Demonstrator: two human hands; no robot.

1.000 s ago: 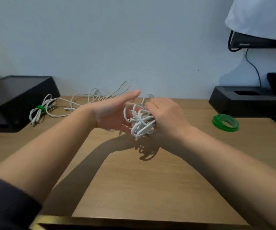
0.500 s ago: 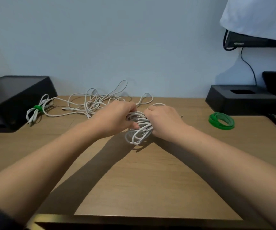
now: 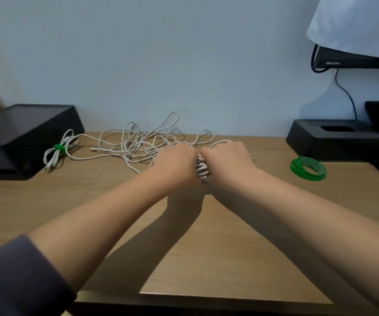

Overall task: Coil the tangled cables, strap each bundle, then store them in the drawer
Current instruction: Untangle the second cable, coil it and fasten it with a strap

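Note:
My left hand (image 3: 176,165) and my right hand (image 3: 227,161) grip a coiled white cable bundle (image 3: 201,169) from both sides, low over the wooden desk (image 3: 206,247). Only a narrow strip of the coil shows between my knuckles. Loose tangled white cable (image 3: 138,142) lies behind my left hand near the wall. A strapped white bundle with a green tie (image 3: 57,150) rests at the left. A roll of green strap (image 3: 307,168) lies on the desk to the right of my right hand.
A black box (image 3: 24,137) stands at the far left of the desk and a black stand (image 3: 336,140) at the far right. A monitor (image 3: 355,58) under a white cloth hangs at the upper right, with a black cord running down.
My left hand has closed from open onto the coil. Both hands have squeezed the bundle together and lowered it toward the desk.

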